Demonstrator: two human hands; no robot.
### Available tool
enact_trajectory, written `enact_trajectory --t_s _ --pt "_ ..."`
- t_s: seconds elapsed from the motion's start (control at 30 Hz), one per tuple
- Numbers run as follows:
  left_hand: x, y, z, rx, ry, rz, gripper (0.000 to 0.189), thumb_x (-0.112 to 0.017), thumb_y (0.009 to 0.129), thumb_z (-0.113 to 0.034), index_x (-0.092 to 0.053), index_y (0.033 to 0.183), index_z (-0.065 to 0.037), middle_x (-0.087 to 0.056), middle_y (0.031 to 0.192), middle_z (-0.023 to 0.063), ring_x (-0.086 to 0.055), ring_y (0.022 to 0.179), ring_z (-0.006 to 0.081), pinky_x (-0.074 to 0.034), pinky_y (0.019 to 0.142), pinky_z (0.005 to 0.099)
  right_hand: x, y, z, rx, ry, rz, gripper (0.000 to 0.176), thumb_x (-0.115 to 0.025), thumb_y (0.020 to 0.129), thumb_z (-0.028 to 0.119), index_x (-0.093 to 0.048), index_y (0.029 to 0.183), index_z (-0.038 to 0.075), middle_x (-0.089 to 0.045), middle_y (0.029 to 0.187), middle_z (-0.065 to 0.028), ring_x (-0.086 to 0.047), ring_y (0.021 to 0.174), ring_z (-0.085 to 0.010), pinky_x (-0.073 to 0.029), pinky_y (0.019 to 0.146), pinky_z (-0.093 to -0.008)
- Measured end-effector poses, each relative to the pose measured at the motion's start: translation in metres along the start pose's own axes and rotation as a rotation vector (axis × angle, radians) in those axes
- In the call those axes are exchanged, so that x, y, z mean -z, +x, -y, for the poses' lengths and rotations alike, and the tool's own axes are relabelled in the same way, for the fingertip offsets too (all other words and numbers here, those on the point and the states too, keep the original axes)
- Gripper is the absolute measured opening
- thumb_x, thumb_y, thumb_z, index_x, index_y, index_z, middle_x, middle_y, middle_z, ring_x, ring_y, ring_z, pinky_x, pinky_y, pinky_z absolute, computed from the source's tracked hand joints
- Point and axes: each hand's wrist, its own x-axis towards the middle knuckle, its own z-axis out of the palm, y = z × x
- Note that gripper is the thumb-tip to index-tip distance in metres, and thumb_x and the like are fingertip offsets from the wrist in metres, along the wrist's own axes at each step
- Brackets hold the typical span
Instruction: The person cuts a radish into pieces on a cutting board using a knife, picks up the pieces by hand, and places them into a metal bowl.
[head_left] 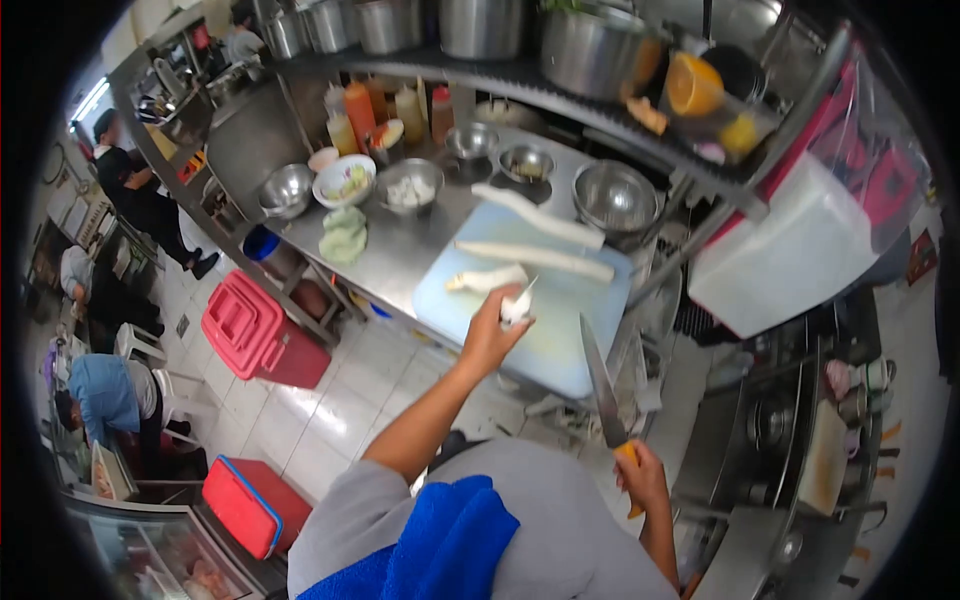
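My left hand is closed around a small white piece with a thin pointed sliver sticking up; its exact kind I cannot make out. This hand is over the light blue cutting board. Two long, pale, peeled-looking strips, an upper strip and a lower strip, lie across the board. A shorter white chunk rests just beyond my fingers. My right hand grips the yellow handle of a large kitchen knife. The blade points away from me, its tip over the board's right side.
Behind the board stand a colander, a bowl of white pieces, and a white bowl. A green cloth lies on the steel counter. Pots line the shelf above. A red bin stands left; several people are beyond it.
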Motion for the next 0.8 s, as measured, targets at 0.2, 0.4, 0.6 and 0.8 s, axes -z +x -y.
enact_trajectory --t_s 0.2,0.4,0.6,0.8 --pt "-0.012 0.008 -0.002 0.118 -0.032 0.087 0.057 -0.079 0.081 -0.007 -0.051 0.131 -0.005 -0.067 0.105 0.0137 -0.067 0.089 0.0188 -0.054 0.076 0.031 -0.011 -0.004 0.001 -0.054 0.017 -0.003 0.028 -0.063 0.094 0.02 -0.06 0.115 0.001 -0.064 0.075 -0.0033 -0.058 0.055 -0.0087 -0.046 0.048 -0.0249" --pt "-0.019 0.003 0.002 0.148 0.014 0.112 0.057 -0.077 0.08 -0.008 -0.05 0.131 -0.005 -0.066 0.098 0.0158 -0.067 0.08 0.0212 -0.054 0.072 0.0319 -0.016 -0.008 -0.003 -0.08 -0.02 -0.012 0.032 -0.064 0.094 0.021 -0.06 0.118 0.001 -0.065 0.077 -0.0046 -0.059 0.056 -0.0089 -0.047 0.049 -0.0249" --pt "-0.028 -0.007 0.009 0.137 0.099 0.152 0.059 -0.074 0.079 -0.006 -0.048 0.132 -0.006 -0.065 0.096 0.0163 -0.065 0.075 0.0244 -0.053 0.07 0.0342 -0.016 -0.009 0.007 -0.106 -0.068 -0.064 0.031 -0.066 0.092 0.021 -0.061 0.116 0.002 -0.069 0.082 -0.0086 -0.065 0.062 -0.0176 -0.052 0.056 -0.0305" --pt "-0.038 -0.017 0.02 0.041 0.18 0.15 0.056 -0.073 0.078 -0.005 -0.049 0.128 -0.007 -0.062 0.107 0.0175 -0.063 0.086 0.0264 -0.052 0.072 0.0352 -0.015 0.02 0.021 0.405 -0.57 -0.235 0.041 -0.072 0.086 0.023 -0.06 0.122 0.007 -0.07 0.102 -0.0179 -0.065 0.098 -0.0399 -0.053 0.082 -0.043"
